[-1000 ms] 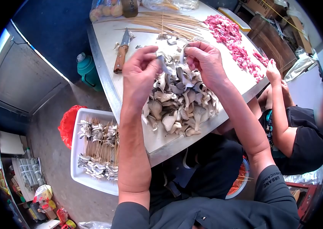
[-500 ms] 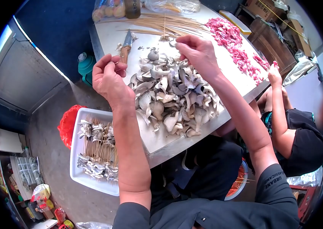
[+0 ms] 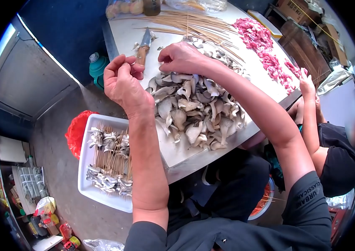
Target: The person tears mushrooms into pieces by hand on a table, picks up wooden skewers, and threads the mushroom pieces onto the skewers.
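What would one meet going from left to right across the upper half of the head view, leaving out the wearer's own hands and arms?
Grey door → teal jug → knife → mushrooms → raw meat → the other person's raised hand.

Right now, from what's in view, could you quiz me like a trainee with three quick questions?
1. What does the white tray hold: (a) raw meat, (b) skewered mushrooms, (c) bottles?
2. True or false: the pink meat lies on the table.
3. Fill the gap: near the loose sticks lies a ____ with a brown handle.

Key: 1. b; 2. true; 3. knife.
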Demonstrator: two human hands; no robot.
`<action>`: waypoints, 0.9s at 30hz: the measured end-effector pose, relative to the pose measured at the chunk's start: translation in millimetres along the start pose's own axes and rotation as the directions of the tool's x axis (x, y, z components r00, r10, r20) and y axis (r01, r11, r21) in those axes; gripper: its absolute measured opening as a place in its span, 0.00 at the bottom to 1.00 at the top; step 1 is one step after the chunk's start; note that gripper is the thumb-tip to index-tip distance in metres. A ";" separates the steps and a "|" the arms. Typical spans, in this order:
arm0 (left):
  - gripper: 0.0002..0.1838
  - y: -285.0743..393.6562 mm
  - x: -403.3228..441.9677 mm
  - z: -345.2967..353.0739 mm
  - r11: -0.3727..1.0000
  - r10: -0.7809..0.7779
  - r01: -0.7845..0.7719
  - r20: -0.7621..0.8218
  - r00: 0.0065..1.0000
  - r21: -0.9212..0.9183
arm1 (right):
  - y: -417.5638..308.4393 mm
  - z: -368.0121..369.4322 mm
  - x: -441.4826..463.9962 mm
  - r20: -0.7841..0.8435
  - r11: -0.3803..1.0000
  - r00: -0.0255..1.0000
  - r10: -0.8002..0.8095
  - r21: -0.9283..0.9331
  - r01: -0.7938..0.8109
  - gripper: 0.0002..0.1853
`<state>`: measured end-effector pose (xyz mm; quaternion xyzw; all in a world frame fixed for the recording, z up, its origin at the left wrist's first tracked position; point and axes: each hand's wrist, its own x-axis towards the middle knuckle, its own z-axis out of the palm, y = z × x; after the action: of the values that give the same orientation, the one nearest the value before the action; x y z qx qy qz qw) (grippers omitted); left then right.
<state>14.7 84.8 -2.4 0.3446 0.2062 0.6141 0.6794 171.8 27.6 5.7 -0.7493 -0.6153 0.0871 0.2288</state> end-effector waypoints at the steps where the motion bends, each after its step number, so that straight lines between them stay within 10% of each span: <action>1: 0.08 -0.4 0.5 -0.5 1.000 -0.001 0.002 -0.004 1.000 0.003 | -2.1 1.6 3.2 0.041 0.999 0.999 0.009 -0.036 -0.007 0.16; 10: 0.07 -2.0 1.0 -1.8 1.000 -0.006 0.006 0.014 1.000 0.003 | 1.3 -1.9 -5.3 -0.055 0.997 0.998 0.018 0.082 -0.013 0.11; 17: 0.08 -6.1 -4.0 3.1 0.961 -0.211 0.174 0.162 0.964 0.217 | -9.6 -20.4 -32.5 -0.181 0.583 0.972 0.149 0.810 0.062 0.10; 22: 0.09 -1.1 -6.1 5.5 0.878 -0.479 0.417 0.384 0.789 0.236 | -23.8 -25.4 -45.1 -0.240 0.584 0.966 0.101 0.800 0.138 0.10; 27: 0.07 -6.8 -4.2 -0.5 0.913 -0.408 0.368 0.389 0.826 0.176 | -26.7 -26.1 -56.9 -0.176 0.718 0.976 0.131 0.695 0.030 0.11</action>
<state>18.4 80.8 -8.2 0.4500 0.1503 0.3646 0.8012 146.1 -29.6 32.1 -0.6305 -0.4889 0.2367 0.5546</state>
